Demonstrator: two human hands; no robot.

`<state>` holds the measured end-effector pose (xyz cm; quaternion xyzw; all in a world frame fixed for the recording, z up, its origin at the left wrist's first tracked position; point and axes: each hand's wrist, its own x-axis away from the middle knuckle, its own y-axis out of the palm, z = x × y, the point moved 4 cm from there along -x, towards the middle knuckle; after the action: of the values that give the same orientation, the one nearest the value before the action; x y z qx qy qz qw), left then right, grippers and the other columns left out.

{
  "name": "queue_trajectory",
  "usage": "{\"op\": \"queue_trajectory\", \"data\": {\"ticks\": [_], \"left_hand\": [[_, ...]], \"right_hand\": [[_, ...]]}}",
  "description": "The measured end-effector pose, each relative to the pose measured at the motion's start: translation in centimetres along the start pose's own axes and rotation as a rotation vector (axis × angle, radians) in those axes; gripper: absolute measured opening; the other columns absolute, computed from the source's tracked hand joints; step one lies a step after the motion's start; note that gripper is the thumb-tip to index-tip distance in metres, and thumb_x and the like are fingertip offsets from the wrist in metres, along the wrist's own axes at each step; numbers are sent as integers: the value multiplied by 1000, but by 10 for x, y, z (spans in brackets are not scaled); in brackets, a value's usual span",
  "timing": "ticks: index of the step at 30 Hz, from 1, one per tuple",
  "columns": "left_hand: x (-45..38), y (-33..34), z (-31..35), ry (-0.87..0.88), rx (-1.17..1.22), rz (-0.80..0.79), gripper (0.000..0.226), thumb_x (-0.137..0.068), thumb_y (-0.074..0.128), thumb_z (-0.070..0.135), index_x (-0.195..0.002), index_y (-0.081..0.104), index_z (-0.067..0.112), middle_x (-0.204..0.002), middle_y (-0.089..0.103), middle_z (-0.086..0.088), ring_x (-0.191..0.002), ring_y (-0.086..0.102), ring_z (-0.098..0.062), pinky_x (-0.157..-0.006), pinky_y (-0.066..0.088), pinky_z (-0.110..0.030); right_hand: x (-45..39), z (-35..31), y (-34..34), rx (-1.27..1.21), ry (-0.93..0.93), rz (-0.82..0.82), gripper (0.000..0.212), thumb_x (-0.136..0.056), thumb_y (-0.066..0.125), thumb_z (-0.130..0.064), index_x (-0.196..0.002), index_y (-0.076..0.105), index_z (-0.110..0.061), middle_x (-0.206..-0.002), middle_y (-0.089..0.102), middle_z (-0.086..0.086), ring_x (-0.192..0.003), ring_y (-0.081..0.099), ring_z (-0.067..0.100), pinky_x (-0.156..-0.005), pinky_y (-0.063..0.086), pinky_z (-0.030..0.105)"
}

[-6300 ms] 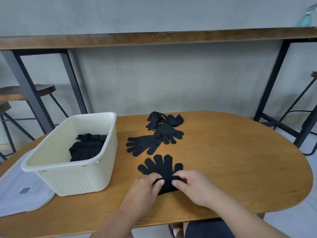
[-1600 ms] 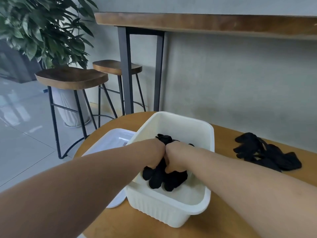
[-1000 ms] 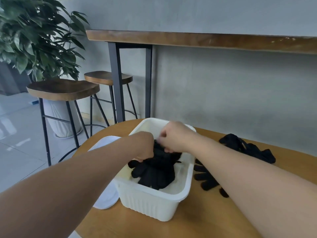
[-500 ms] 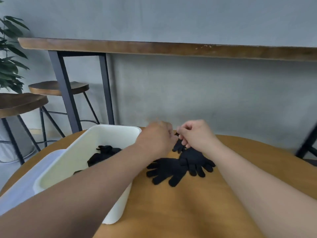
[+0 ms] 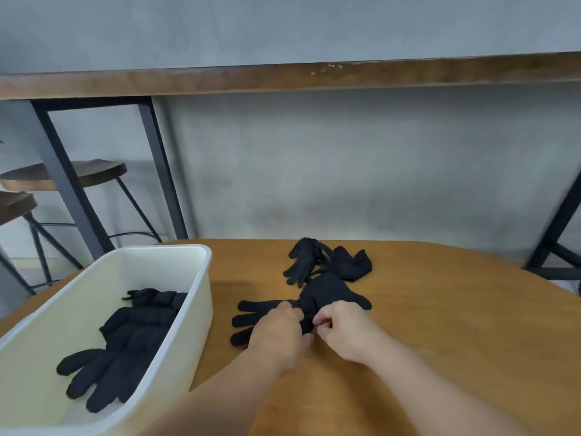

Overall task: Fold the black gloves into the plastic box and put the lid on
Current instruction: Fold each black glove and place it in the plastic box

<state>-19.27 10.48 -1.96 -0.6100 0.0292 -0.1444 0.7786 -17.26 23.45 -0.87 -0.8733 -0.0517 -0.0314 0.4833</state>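
Black knit gloves [image 5: 330,297] are lying overlapped on the wooden table [image 5: 456,325], just right of the cream plastic box [image 5: 201,297] already holding folded gloves [image 5: 132,335]. Left hand [image 5: 276,333] and right hand [image 5: 344,328] are both pinching the nearest glove. Risk: overlapping neighbours may be getting dragged along, spoiling the fold. No lid is showing.

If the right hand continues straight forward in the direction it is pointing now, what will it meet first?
The right hand points away from the person and slightly left, pinching the nearest black glove. Going on, it would probably first meet the black gloves heaped behind, then the wall; depth is unclear.
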Motion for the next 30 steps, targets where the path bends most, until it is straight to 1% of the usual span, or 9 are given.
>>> {"op": "queue_trajectory", "data": {"ticks": [7,11,13,16,18,21,24,27,30], "left_hand": [[-14,-3,9,55,-186,44,20,-95,47,17,-109,61,17,-114,56,-2,-96,60,-23,-81,52,-34],[-6,-12,7,48,4,84,5,-86,54,23,-84,57,20,-94,60,0,-80,60,-20,-63,46,-29],[0,-19,5,45,131,111,7,-81,58,26,-77,57,20,-78,63,2,-68,58,-17,-55,43,-28],[11,-34,2,24,320,114,5,-78,63,27,-76,63,23,-72,65,3,-59,54,-13,-56,49,-31],[18,-44,-1,9,454,102,4,-78,66,26,-77,65,22,-74,66,2,-59,55,-11,-58,50,-29],[30,-59,-8,0,608,90,3,-80,66,22,-82,67,20,-85,71,-2,-70,62,-13,-67,52,-27],[43,-72,-6,64,705,62,12,-81,66,16,-90,69,23,-90,72,1,-76,66,-11,-76,54,-29],[54,-81,6,172,705,35,17,-84,72,21,-96,71,32,-80,71,18,-66,66,1,-63,52,-16],[59,-87,13,203,690,72,10,-89,68,25,-94,74,31,-81,71,17,-61,63,8,-54,45,-6]], "right_hand": [[-7,13,3,11,19,22,30,-97,52,-20,-122,67,-27,-112,67,-8,-94,64,12,-86,55,29],[-7,12,5,84,-23,35,47,-94,59,-24,-139,49,-31,-120,51,-5,-104,58,16,-88,51,31],[-6,10,5,120,-38,69,46,-91,63,-29,-136,53,-33,-120,45,-5,-101,58,19,-85,53,34],[0,6,-3,116,-54,121,23,-90,66,-35,-112,69,-30,-110,45,-7,-93,54,16,-82,51,34],[6,2,-14,4,-67,138,8,-88,69,-33,-94,72,-28,-101,49,-11,-92,53,12,-81,50,33],[21,-5,-38,-271,-14,124,15,-85,73,-30,-76,67,-21,-78,62,-12,-69,57,10,-64,48,26],[38,-16,-60,-400,-20,119,8,-86,73,-29,-81,71,-23,-78,73,-7,-72,67,13,-63,48,24],[51,-30,-71,-383,-71,106,6,-89,69,-29,-83,70,-28,-72,72,-8,-68,70,8,-55,45,18],[57,-38,-76,-290,-80,112,9,-89,68,-34,-81,68,-33,-68,70,-4,-66,69,15,-53,45,24]]}}
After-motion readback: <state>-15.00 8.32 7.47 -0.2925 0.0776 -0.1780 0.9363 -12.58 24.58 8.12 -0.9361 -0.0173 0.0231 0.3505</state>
